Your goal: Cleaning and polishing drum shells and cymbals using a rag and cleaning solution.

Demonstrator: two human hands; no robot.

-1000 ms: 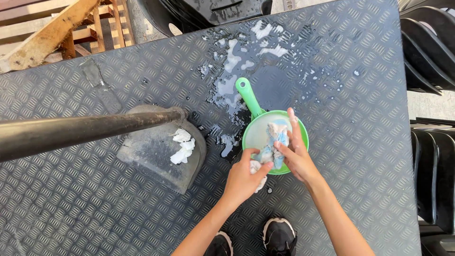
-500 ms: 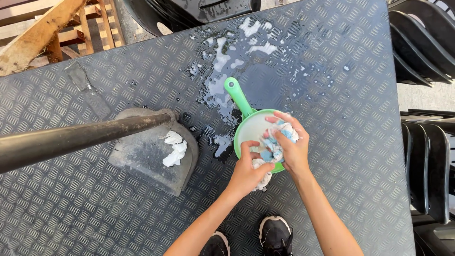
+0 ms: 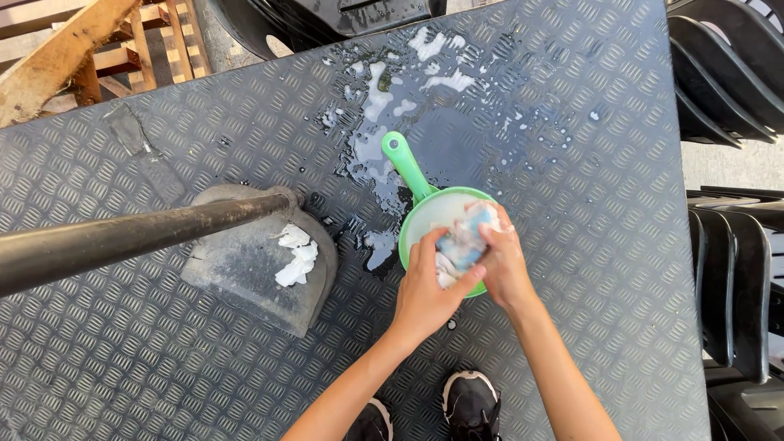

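Both hands meet over the green scoop (image 3: 425,214), just right of the frame's centre. The left hand (image 3: 426,287) and the right hand (image 3: 500,263) are closed together on a wet cloth (image 3: 459,245) — white with blue patches — gripped between them above the scoop's bowl. Fingers of each hand curl round the cloth; neither hand is free.

The scoop sits on the worktop (image 3: 572,163), a dark ridged metal sheet. Its long axis runs from the bowl, under the hands, up and to the left; the handle (image 3: 406,167) points toward the upper centre of the frame, away from the person. The bowl's near rim lies directly beneath the hands, so neither needs to travel to reach it. The left hand covers the lower-left rim, the right hand the right rim; both are about equally close.

A puddle of milky water (image 3: 376,106) spreads from the handle toward the top of the frame, with smaller splashes on either side.

To the left of the scoop, apart from it, lies a grey dustpan (image 3: 245,269) with scraps of white paper (image 3: 294,255) inside. Its dark pole (image 3: 122,237) runs off the left edge.

Wooden slats (image 3: 73,49) fill the upper left corner; black stacked chairs (image 3: 727,73) line the right edge. The person's dark shoes (image 3: 472,404) show at the bottom.

Nothing lies between the hands and the scoop — the way is clear.
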